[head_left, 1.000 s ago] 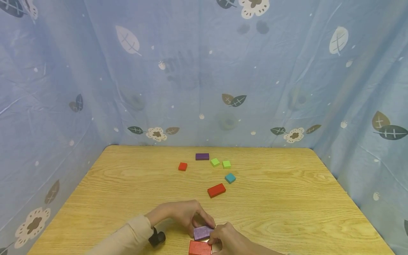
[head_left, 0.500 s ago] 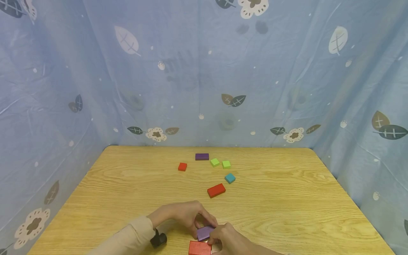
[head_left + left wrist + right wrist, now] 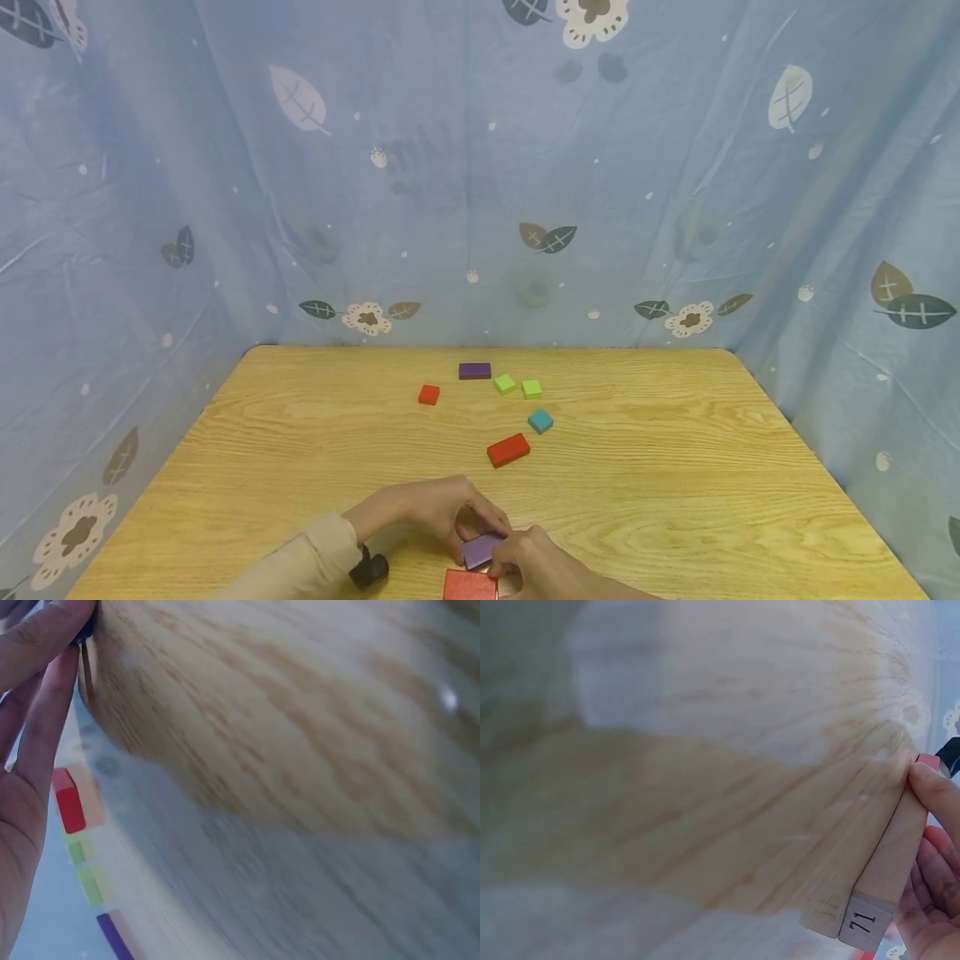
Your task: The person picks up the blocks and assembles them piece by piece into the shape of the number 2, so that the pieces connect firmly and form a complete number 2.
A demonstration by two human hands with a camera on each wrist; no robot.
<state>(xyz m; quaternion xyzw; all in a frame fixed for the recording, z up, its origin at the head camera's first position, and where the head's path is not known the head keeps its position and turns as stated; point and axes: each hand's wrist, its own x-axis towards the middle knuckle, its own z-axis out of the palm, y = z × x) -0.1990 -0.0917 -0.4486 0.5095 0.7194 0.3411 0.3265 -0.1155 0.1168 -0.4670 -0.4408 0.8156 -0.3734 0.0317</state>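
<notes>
Near the front of the table, my left hand [image 3: 450,510] holds a small purple block [image 3: 480,551], thumb at its left and fingers along its far side. Only the block's dark edge shows beside those fingertips in the left wrist view. My right hand [image 3: 542,565] meets the purple block's right end, its fingers curled. In the right wrist view, the right hand [image 3: 939,900] grips a pale wooden block [image 3: 891,851] with "71" on its end. A red block [image 3: 470,586] lies just in front of the purple one, partly cut off by the frame's bottom edge.
Farther back lie a red block [image 3: 508,450], a teal block [image 3: 541,421], two green blocks [image 3: 505,383], a small red block [image 3: 429,395] and a dark purple block [image 3: 475,371]. A patterned blue curtain [image 3: 420,183] hangs around the wooden table [image 3: 675,467].
Over the last second, my left hand has shifted slightly right with the purple block, closer to the right hand's fingers. The right hand and the red block stay nearly in place.
</notes>
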